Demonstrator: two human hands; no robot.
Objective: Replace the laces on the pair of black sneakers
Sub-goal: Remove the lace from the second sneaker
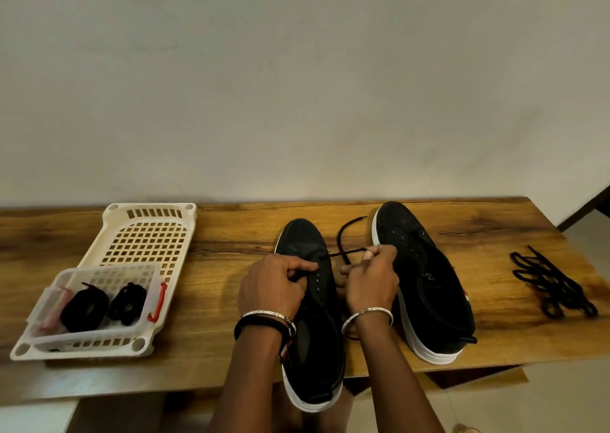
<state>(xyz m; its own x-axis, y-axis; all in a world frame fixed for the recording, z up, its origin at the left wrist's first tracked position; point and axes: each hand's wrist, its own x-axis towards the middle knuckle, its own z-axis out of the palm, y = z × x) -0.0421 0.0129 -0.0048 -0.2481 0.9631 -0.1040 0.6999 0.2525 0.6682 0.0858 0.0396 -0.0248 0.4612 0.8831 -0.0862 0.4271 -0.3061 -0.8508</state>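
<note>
Two black sneakers with white soles lie on the wooden table [231,234], toes pointing away from me. My left hand [274,287] grips the eyelet flap of the left sneaker [303,237], fingers curled over it. My right hand [373,277] pinches a black lace [346,234] that runs out of that sneaker's front eyelets and loops toward the far edge. The right sneaker [425,267] has bare eyelets and stands just right of my right hand.
A bundle of loose black laces [551,284] lies at the table's right end. At the left a white perforated basket [148,234] holds a smaller clear tray [43,313] with two coiled black lace rolls [85,307]. A plain wall stands behind the table.
</note>
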